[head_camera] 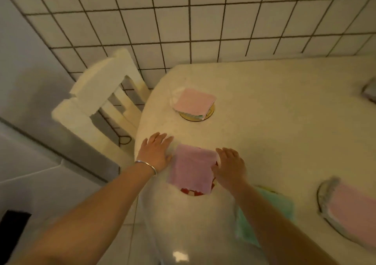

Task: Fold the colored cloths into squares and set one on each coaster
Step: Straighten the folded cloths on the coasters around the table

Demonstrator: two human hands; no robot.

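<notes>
- A pale tabletop (264, 122) with a rounded end fills the right half of the view; a white chair (101, 106) stands at its left, on a tiled floor (203, 20).
- A folded lilac cloth (192, 168) lies near the tabletop's rounded end on a red coaster (191, 192), which shows only at the cloth's near edge and beside its right edge.
- The left hand (155, 152) lies flat, fingers spread, on the tabletop just left of the lilac cloth, its thumb side touching the cloth's left edge. It grips nothing. A silver bangle (147, 167) sits on that wrist.
- The right hand (231, 166) rests palm down at the cloth's right edge, fingers loosely spread and pressing the upper right corner. I cannot tell whether the thumb pinches the cloth's edge.
- The two hands are apart, one on each side of the cloth.
- Farther off, a folded pink cloth (194, 103) sits on a yellow coaster (203, 117), with a green and white layer showing at its near edge.
- A green cloth (264, 214) lies under the right forearm, partly hidden.
- At the right edge, another pink cloth (354, 207) lies on a grey coaster (325, 193).
- A further object (370, 90) at the far right is cut off and too blurred to name.
</notes>
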